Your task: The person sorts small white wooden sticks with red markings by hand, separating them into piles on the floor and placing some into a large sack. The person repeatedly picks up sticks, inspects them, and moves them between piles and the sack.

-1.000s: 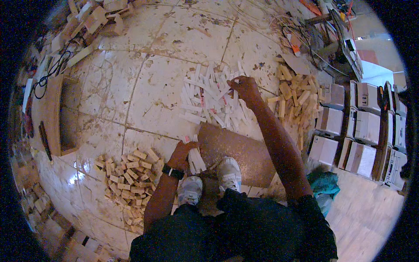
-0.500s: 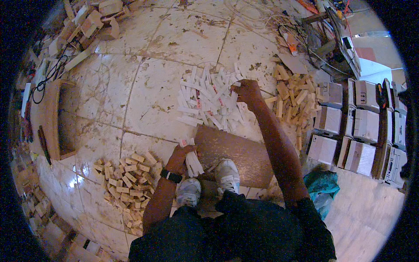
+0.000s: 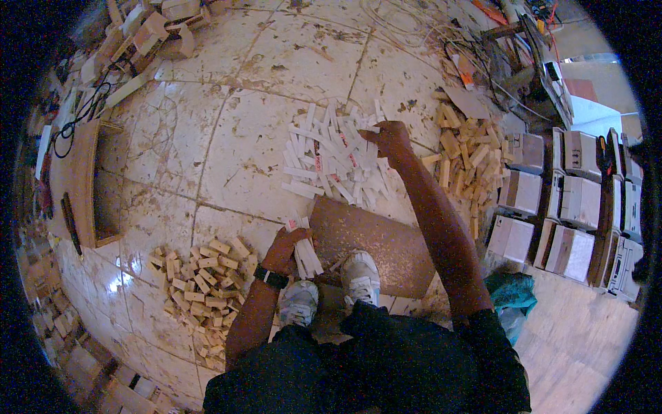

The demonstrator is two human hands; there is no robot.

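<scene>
My left hand (image 3: 281,250) is closed around a bundle of thin white strips (image 3: 307,259), beside my left shoe. Ahead of it, a loose heap of white strips (image 3: 303,155), some with red print, lies spread on the tiled floor. My right hand (image 3: 390,143) is over the right side of this heap, its thumb and forefinger apart and pointing left. No strip shows clearly in its grasp. Between the heap and my shoes lies a brown board (image 3: 372,241).
Small wooden blocks (image 3: 203,283) are piled at the left, and more wood pieces (image 3: 472,152) at the right. Stacked pale boxes (image 3: 520,190) stand farther right, near a green bag (image 3: 512,297). An open wooden box (image 3: 72,186) sits far left; cables (image 3: 407,24) lie at the back.
My right hand has shifted slightly left and forward over the heap, and its fingers have stretched apart. My left hand stays in place with its bundle. The view has tilted a little.
</scene>
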